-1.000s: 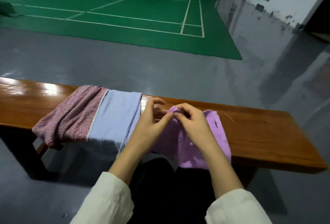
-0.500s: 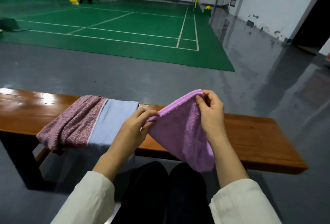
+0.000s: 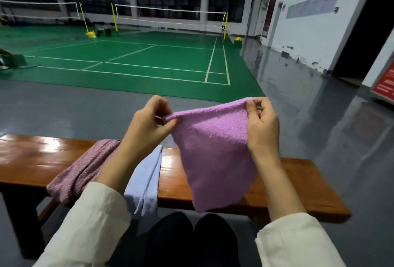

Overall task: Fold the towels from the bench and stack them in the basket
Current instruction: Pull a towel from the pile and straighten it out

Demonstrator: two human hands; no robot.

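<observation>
Pinching lilac towel top corners: left hand, right hand, raised above bench.

A: Where does the single view look from?
B: The person's head; it faces forward and down; left hand and right hand close in front, holding up the purple towel at centre; bench just beyond, 9 to 4 o'clock; green court far, 11 o'clock.
</observation>
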